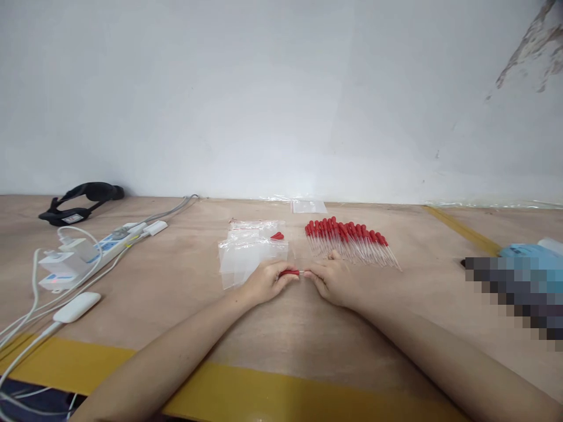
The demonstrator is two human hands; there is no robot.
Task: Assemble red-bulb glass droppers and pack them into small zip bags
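Over the middle of the table, my left hand (268, 282) is closed, pinching the red rubber bulb (290, 272) of a dropper. My right hand (329, 281) pinches the pale glass tube at the dropper's other end; fingers hide most of the tube. Just beyond my right hand lies a fanned row of droppers (347, 234), red bulbs pointing to the wall and thin clear tubes toward me. Behind my left hand, clear plastic zip bags (235, 258) lie overlapping, and a small red piece (277, 236), apparently loose bulbs, rests on them.
To the left are a power strip (112, 246) with chargers, trailing white cables, a white oval device (77, 308) and a black strap-like headset (81, 202). Another small bag (309, 206) lies by the wall. At the right sits a light blue item (530, 264) beside a dark blurred-out object.
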